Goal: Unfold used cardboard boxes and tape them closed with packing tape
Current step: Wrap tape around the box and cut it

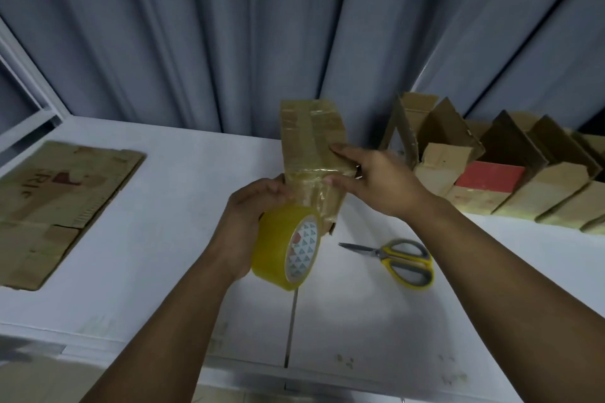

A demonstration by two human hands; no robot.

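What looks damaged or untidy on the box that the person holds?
The box is covered in wrinkled, overlapping tape, and its lower corner beside the tape roll looks ragged, perhaps torn. Nothing else stands out.

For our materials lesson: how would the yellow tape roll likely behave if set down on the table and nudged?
The tape roll is round, so on its rim it would probably roll across the smooth table; on its flat side it should stay put. It looks thickly wound, so likely stiff and fairly heavy for its size.
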